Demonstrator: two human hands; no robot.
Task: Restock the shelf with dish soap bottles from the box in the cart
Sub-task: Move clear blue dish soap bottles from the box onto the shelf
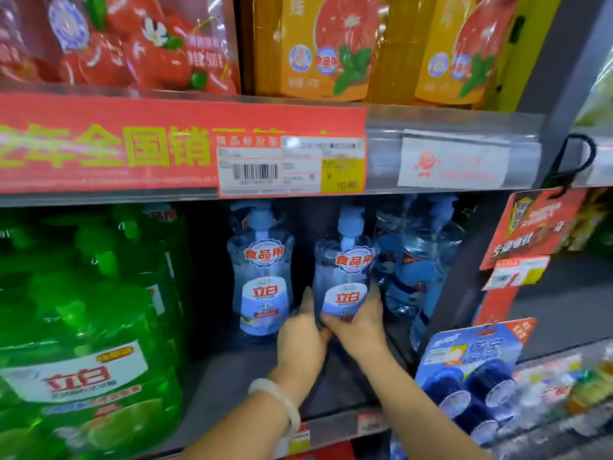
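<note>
A grey metal shelf (232,386) in a shop aisle carries the goods, its dark floor bare in the middle stretch toward the front edge. Both hands meet low on 1 clear blue dish soap bottle (345,277), which stands upright, slightly tilted, toward the back of that shelf. The left hand (300,343) cups the bottle's lower left side, fingers curled up along it; a pale bangle (278,398) circles that wrist. The right hand (360,323) wraps the base from the right, thumb across the label. Just to the left stands a second blue bottle (262,273) of the same kind, apart from the held one. To the right, more blue bottles (421,257) crowd together, blurred. Large green jugs (83,327) fill the shelf's left end. Overhead, the upper shelf's rail (457,127) bears a red banner (106,144) with yellow characters and a price tag (288,167) with a barcode; red and orange pouches (315,44) stand above it. At the lower right hangs a blue blister pack (471,373) holding dark round blocks, beside a red hanging sign (530,227).
</note>
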